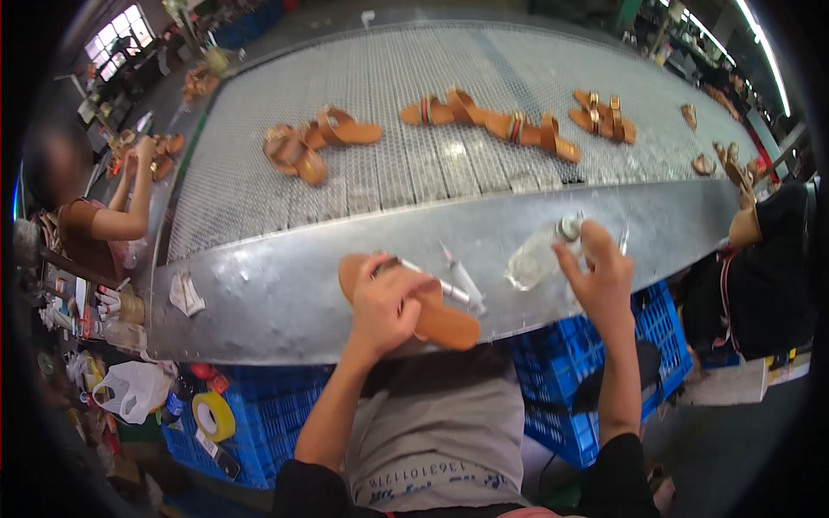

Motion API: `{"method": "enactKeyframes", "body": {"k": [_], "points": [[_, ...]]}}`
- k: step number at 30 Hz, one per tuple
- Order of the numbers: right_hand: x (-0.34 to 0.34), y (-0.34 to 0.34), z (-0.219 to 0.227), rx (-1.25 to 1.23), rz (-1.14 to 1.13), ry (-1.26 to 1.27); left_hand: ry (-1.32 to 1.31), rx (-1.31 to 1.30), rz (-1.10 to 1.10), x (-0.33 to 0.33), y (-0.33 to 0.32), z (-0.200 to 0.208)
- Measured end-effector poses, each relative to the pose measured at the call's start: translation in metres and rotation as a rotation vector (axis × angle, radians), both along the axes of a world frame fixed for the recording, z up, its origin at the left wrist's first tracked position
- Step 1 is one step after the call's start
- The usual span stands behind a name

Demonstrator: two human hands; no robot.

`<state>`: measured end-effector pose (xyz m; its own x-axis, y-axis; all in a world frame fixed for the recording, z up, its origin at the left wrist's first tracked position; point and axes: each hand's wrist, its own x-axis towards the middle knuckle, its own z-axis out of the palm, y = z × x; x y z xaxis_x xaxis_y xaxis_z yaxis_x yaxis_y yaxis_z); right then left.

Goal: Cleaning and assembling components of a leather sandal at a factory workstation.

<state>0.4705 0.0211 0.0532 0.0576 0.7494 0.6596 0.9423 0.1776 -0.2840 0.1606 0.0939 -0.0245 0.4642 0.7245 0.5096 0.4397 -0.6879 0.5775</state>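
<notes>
My left hand [384,302] is closed round a tan flat sandal [449,326], sole tilted, above the metal table edge; the fingers cover part of its upper. Just beyond lie a slim white pen-like stick [456,292] and a clear syringe-like tube [464,274]. A clear plastic bottle [531,261] leans or lies to the right, its capped end toward my right hand [598,274]. The thumb and forefinger of that hand are apart and curved beside the cap; whether they touch it I cannot tell. Another slim tube [623,237] lies behind that hand.
Several brown strappy sandals [345,131] lie on the mesh conveyor [389,78] beyond the metal ledge [259,302]. A crumpled white cloth [186,293] rests at left. Blue crates [553,371] stand below. One person [104,220] works at left, another [760,276] at right.
</notes>
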Motion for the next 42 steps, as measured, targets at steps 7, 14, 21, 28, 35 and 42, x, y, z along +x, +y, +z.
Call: {"method": "enactKeyframes", "body": {"k": [7, 14, 21, 28, 35, 42], "points": [[-0.004, 0.012, -0.005, -0.022, 0.014, 0.066, -0.03, 0.016, 0.018, 0.002, -0.007, 0.001], [0.01, 0.016, -0.022, 0.089, 0.026, 0.374, -0.035, 0.026, 0.022, 0.009, -0.003, 0.001], [0.043, 0.011, 0.003, 0.085, 0.005, 1.955, -0.023, 0.041, 0.023, 0.015, -0.001, 0.002], [0.014, -0.001, 0.015, 0.117, -0.066, 1.736, -0.021, 0.038, 0.012, 0.02, -0.005, 0.01], [0.037, 0.01, -0.027, 0.432, -0.008, 0.357, -0.036, 0.065, 0.003, 0.027, -0.001, 0.0], [0.025, -0.003, -0.02, 0.188, 0.106, 0.149, -0.028, 0.032, 0.005, 0.029, -0.005, 0.003]]}}
